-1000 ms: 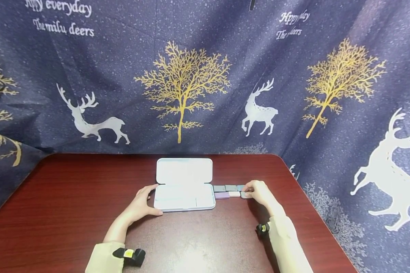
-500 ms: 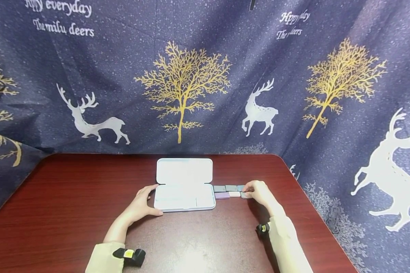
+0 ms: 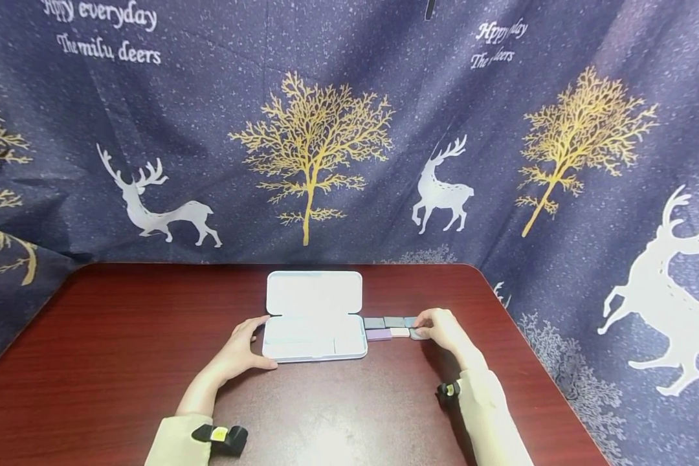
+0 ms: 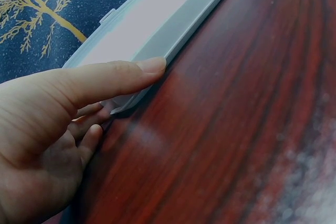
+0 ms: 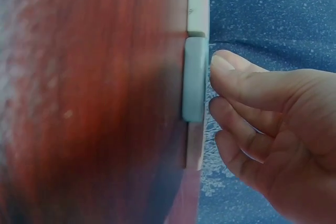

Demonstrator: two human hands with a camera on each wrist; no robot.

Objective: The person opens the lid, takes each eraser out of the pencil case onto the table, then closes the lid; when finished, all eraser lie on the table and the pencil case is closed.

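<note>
A pale blue-white pencil case lies on the table with its lid raised at the back. My left hand holds its left end, thumb on the front edge and fingers round the back corner; the left wrist view shows the thumb against the rim. Right of the case are two rows of small eraser-like blocks. The rear row has grey blocks and a blue one; the front has a purple block, a white block and a grey-blue block. My right hand rests its relaxed fingertips on the right-end blocks.
The dark red wooden table has rounded far corners. A blue curtain printed with deer and trees hangs behind it. Black straps with small wrist devices sit on both sleeves.
</note>
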